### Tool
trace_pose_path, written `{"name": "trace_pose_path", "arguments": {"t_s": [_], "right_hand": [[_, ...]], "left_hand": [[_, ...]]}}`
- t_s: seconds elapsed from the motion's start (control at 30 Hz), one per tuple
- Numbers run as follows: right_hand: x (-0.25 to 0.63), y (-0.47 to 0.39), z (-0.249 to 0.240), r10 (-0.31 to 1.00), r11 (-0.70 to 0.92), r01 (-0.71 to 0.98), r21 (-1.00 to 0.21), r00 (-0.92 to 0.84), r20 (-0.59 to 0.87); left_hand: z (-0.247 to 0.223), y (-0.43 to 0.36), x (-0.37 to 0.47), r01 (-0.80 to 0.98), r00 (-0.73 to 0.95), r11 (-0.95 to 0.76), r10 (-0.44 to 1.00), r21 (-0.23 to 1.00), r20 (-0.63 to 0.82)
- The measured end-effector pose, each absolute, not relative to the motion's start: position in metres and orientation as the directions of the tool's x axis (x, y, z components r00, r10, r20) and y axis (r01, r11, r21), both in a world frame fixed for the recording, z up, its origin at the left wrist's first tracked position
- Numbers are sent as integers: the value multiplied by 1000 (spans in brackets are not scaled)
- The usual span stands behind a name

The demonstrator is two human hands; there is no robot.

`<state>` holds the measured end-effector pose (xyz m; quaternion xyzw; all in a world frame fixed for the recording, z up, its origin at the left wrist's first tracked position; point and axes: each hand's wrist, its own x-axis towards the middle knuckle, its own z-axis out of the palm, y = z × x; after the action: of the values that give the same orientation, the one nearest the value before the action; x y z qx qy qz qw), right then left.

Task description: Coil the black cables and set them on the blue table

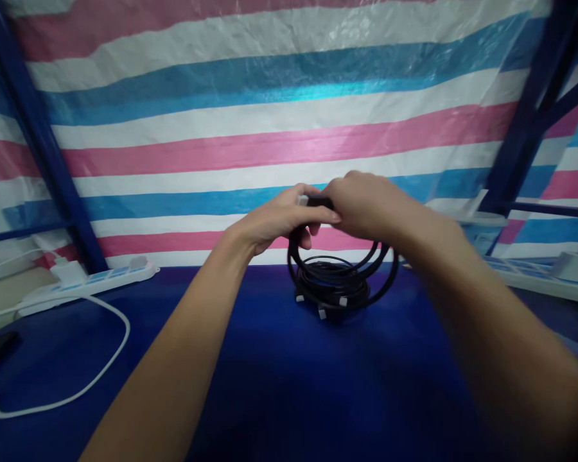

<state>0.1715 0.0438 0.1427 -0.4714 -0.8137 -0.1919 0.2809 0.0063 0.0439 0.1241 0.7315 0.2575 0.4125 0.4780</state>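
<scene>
Both my hands are raised over a blue table and meet at a coiled black cable (392, 273) that hangs in loops below them. My left hand (289, 215) has its thumb and fingers closed around the top of the loops, near a black connector with a pale tip. Pressed against it, my right hand (359, 202) is curled over the same cable; most of its fingers are hidden behind the back of the hand. Directly below, a pile of coiled black cables (325, 276) with several pale-tipped connectors lies on the table.
A white power strip (125, 276) with a plugged-in charger sits at the left, and a white cable (118, 346) curves over the table (289, 398). Another power strip (525, 279) and a pale container (484, 228) stand at the right. Striped sheeting (279, 122) hangs behind, between blue posts.
</scene>
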Motion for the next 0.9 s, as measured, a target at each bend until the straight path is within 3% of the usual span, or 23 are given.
{"name": "trace_pose_path", "arguments": {"t_s": [0.07, 0.17, 0.23, 0.3, 0.37, 0.5, 0.57, 0.63, 0.73, 0.9], "right_hand": [[163, 43, 138, 681, 532, 846, -16, -417, 601], [160, 38, 138, 748, 612, 730, -305, -409, 522], [165, 34, 142, 757, 628, 659, -413, -395, 521], [170, 32, 146, 744, 630, 672, -390, -378, 551], [174, 32, 148, 733, 592, 752, -291, -352, 582], [175, 37, 147, 716, 486, 873, -51, -364, 595], [177, 39, 147, 749, 506, 861, -58, -405, 524], [181, 40, 146, 813, 516, 835, -191, -407, 416], [192, 46, 142, 874, 482, 783, -392, -404, 269], [207, 71, 123, 881, 468, 669, -578, -409, 239]], "left_hand": [[122, 48, 7, -16, 509, -457, 762, 889, 401], [124, 49, 7, -100, 438, -509, 749, 855, 497], [125, 48, 9, -154, 389, -547, 732, 823, 559], [126, 47, 11, -160, 377, -593, 702, 789, 604], [128, 44, 13, -97, 434, -640, 662, 762, 611], [132, 40, 13, 166, 517, -760, 609, 628, 601], [132, 42, 11, 276, 505, -800, 592, 532, 628], [129, 49, 8, 323, 473, -808, 588, 492, 656], [118, 67, 4, 287, 385, -742, 669, 606, 636], [81, 92, 18, -5, 403, -379, 846, 926, 348]]}}
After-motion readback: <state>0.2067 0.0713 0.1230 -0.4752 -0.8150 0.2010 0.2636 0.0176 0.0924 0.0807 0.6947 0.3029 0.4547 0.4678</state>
